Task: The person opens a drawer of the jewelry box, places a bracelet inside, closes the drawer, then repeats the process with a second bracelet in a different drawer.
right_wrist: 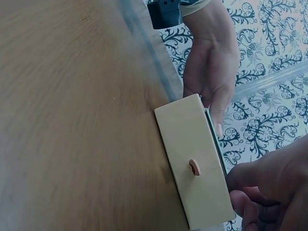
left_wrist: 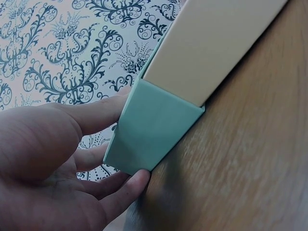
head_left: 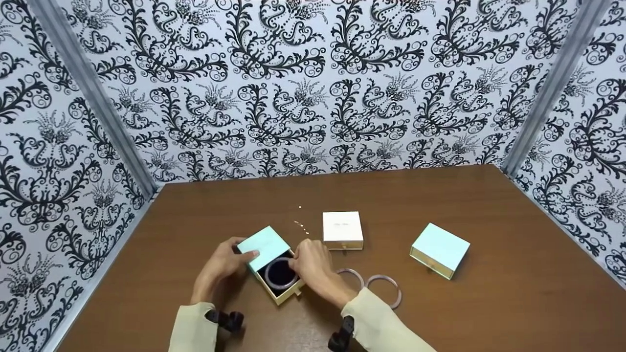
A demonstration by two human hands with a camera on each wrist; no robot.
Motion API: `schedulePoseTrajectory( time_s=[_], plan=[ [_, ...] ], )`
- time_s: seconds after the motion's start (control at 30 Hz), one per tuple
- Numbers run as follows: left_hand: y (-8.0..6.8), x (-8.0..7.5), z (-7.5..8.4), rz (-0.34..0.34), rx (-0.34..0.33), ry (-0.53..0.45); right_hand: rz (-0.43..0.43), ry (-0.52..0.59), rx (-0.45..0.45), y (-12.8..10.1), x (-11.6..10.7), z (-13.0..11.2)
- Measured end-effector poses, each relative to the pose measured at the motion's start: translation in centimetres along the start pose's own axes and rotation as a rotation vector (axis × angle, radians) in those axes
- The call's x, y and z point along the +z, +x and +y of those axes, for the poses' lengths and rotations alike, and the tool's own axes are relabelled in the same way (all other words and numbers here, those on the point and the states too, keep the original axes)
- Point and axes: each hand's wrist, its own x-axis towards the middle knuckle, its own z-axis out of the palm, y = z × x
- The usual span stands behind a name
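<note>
Bangle point(head_left: 279, 275) in open drawer box point(head_left: 274, 274), right hand point(head_left: 313, 266) fingers touching rim.

A: Table point(head_left: 440, 313)?
B: Brown wood grain, smooth, low sheen. Walls point(head_left: 313, 83) look like printed paper, matt black on white; corner strips dull grey metal.
A: Boxes?
B: Card, all three. Held box point(head_left: 266, 244) has a matt teal sleeve and a cream drawer point(right_wrist: 197, 168) with smooth paper finish. At 3 o'clock from it, the white box point(head_left: 343, 230) and the teal box point(head_left: 439, 249), same matt card.
A: Rings?
B: Bangle point(head_left: 279, 274) in the drawer is glossy, translucent, glass or stone, can't tell. Sleeves cloth.
</note>
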Motion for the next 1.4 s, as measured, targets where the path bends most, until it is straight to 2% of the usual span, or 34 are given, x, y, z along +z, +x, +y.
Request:
schedulePoseTrajectory(
  time_s=[0.23,0.43,0.87,1.1,1.3,1.4],
  plan=[
    [0.0,0.0,0.0,0.009,0.026,-0.021,-0.018,-0.009,-0.009,-0.1,0.1,0.2],
    [0.0,0.1,0.0,0.008,0.022,-0.031,-0.028,-0.024,-0.034,-0.8,-0.9,0.5],
    [-0.1,0.1,0.1,0.001,-0.035,-0.021,-0.059,-0.018,-0.076,-2.8,-2.6,1.5],
    [0.0,0.0,0.2,0.001,-0.036,-0.016,-0.144,0.045,-0.089,-3.4,-3.1,2.1],
    [0.1,0.0,0.1,-0.001,-0.029,-0.01,-0.231,0.008,-0.062,-4.0,-3.2,2.4],
    [0.1,0.1,-0.1,0.005,-0.028,-0.013,-0.295,0.064,-0.042,-4.1,-3.2,2.6]
  ],
)
